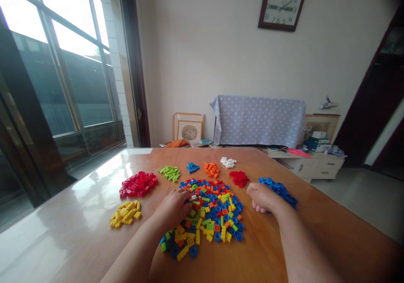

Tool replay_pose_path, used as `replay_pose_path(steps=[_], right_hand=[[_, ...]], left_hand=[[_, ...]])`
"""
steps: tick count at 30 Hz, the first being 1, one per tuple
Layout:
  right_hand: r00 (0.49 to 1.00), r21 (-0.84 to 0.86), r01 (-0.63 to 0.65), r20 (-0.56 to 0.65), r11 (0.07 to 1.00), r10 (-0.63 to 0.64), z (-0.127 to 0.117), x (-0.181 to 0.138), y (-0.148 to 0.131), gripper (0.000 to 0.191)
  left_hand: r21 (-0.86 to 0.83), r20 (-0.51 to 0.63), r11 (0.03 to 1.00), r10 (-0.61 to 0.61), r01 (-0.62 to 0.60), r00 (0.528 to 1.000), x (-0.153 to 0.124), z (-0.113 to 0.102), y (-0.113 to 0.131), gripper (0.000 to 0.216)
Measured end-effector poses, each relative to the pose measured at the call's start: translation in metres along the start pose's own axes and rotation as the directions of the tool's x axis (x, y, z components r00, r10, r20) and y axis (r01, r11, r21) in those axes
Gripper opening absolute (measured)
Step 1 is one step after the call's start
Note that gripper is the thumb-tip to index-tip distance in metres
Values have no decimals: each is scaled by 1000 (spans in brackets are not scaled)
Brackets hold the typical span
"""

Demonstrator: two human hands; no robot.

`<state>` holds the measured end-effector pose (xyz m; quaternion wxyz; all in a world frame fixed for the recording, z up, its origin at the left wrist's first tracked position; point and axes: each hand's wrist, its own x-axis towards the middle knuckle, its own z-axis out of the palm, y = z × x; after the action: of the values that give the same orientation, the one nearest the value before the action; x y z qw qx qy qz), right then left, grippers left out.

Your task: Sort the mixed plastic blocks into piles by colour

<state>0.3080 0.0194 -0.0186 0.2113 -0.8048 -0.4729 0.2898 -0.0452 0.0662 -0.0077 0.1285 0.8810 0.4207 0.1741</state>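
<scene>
A mixed heap of toy building bricks [217, 209] in blue, yellow, orange, red and green spreads over the middle of the wooden table [252, 257]. My left hand [175, 205] lies low over the heap's left side, its fingers bent down and apart, with a white brick [193, 198] near the tips. Some of those fingertips are hidden. To the right of the heap, my right hand [261, 196] is curled closed beside a pile of blue bricks [279, 190]. Whatever its fingers hold, if anything, is out of sight.
Sorted piles ring the heap: yellow bricks [125, 213], dark red bricks [139, 184], light green bricks [169, 173], small blue bricks [192, 167], orange bricks [211, 170], white bricks [227, 162] and red bricks [239, 178]. Behind the table stands a cloth-covered object [259, 121].
</scene>
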Motion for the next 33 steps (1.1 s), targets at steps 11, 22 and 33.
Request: replay_pose_path(steps=[11,22,33], right_hand=[[990,-37,73,-114,997,-77,2,1,3,19],[939,-210,340,16,917,-344,14,-7,-6,8],[939,-268,340,39,901,-342,20,-3,-5,11]], left_hand=[[4,1,1000,-8,8,1000,0,3,-2,25],[6,-42,1000,2,-2,999,3,8,-10,24],[23,-36,1000,-15,15,999,3,9,-12,22]])
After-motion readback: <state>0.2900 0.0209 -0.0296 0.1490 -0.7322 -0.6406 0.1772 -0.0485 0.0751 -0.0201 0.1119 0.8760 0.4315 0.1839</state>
